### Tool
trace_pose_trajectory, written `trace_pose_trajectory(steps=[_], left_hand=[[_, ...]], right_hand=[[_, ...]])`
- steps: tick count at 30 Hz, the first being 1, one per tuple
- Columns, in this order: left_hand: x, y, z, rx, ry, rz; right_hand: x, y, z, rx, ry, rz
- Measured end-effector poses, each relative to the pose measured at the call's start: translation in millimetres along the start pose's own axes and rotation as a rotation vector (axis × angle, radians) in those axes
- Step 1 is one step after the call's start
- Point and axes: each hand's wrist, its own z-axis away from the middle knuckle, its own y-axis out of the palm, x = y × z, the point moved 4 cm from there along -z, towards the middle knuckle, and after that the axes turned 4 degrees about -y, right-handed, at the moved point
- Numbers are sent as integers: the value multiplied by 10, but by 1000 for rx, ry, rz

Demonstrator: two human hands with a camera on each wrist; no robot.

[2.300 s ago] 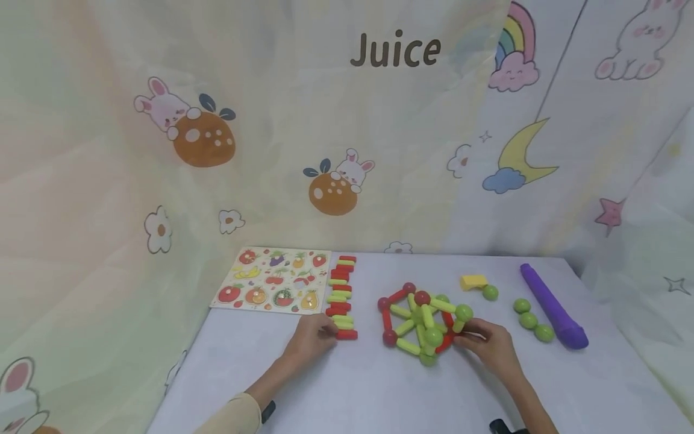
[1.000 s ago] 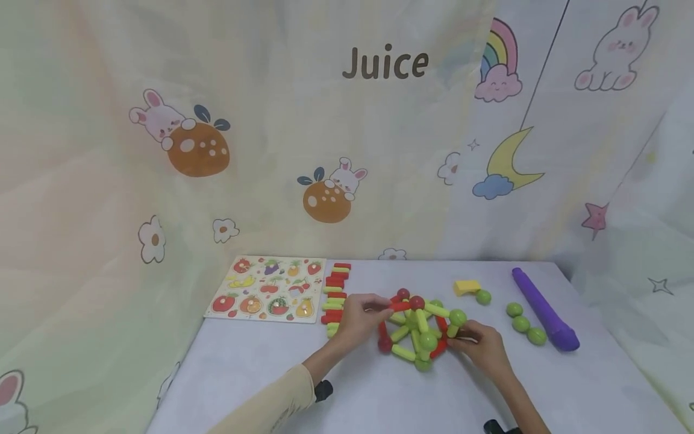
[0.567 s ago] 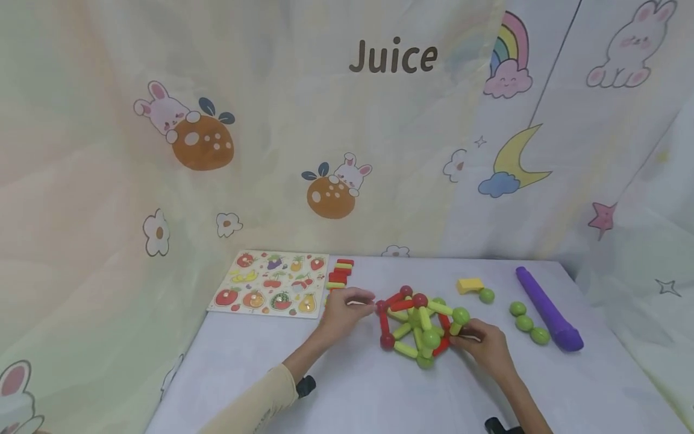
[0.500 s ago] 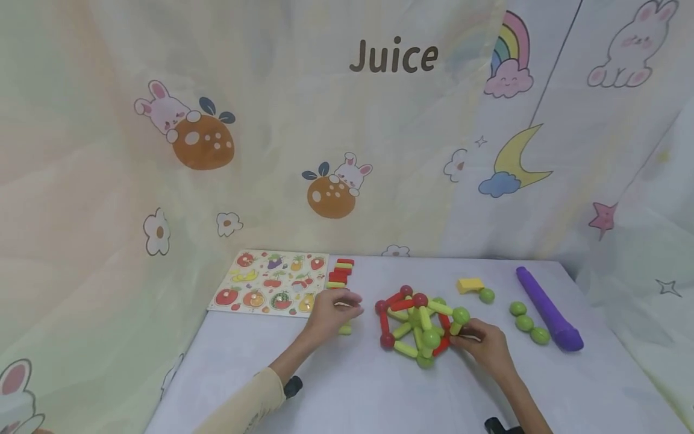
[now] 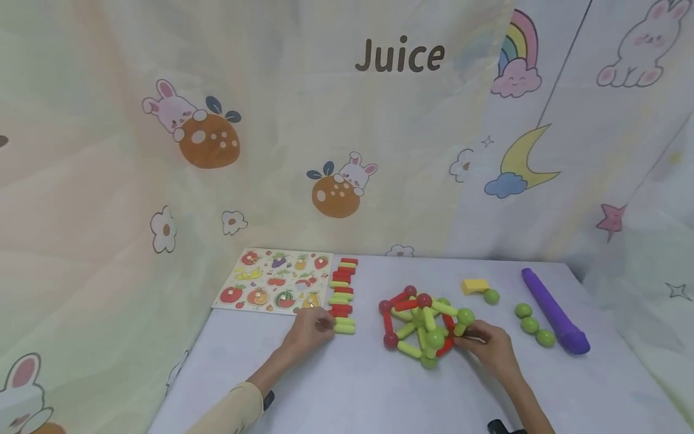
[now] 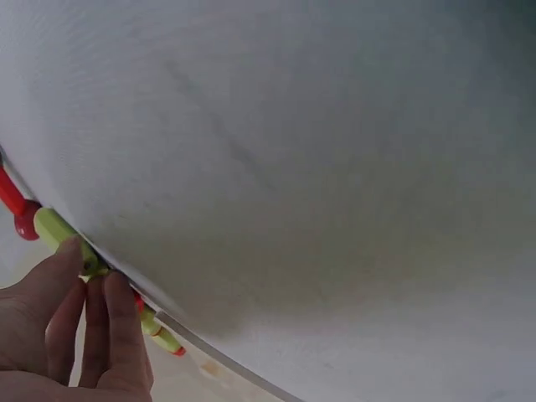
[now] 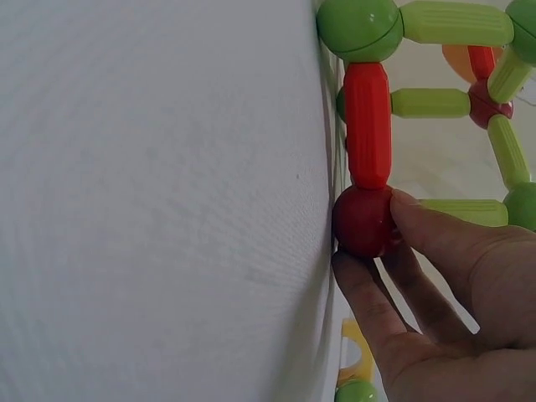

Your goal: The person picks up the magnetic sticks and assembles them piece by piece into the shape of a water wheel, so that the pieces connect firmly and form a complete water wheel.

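My left hand (image 5: 308, 331) is at the near end of a row of red and light green rods (image 5: 342, 290). Its thumb and fingers pinch the end of a light green rod (image 6: 54, 228), as the left wrist view shows. To the right stands a framework of joined rods and balls (image 5: 435, 339), with a red rod (image 5: 405, 305) bridging two red balls at its upper left. My right hand (image 5: 490, 343) steadies the framework's right side. In the right wrist view its thumb and fingers grip a dark red ball (image 7: 364, 219) below an upright-looking red rod (image 7: 367, 126).
A fruit puzzle board (image 5: 276, 280) lies left of the rod row. At the right are a yellow block (image 5: 475, 286), several loose green balls (image 5: 529, 325) and a purple stick-shaped object (image 5: 553, 310). A printed curtain (image 5: 293, 120) hangs behind the table.
The left hand carried a red rod from the row to the framework, where it now joins two red balls. The hand let go and moved back left to the row. The right hand keeps its grip.
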Motion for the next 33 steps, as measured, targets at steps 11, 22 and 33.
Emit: trace_pose_trajectory(steps=[11,22,33], left_hand=[[-77,94,-11,31,51,-79],[-453,251,-64,89,84,131],[-830,493,-162,112,101,234]], right_hand=[[-12,6,-15,7,13,-14],[-31,-44,23,14,45,-19],[-10,4,20,9,23,-39]])
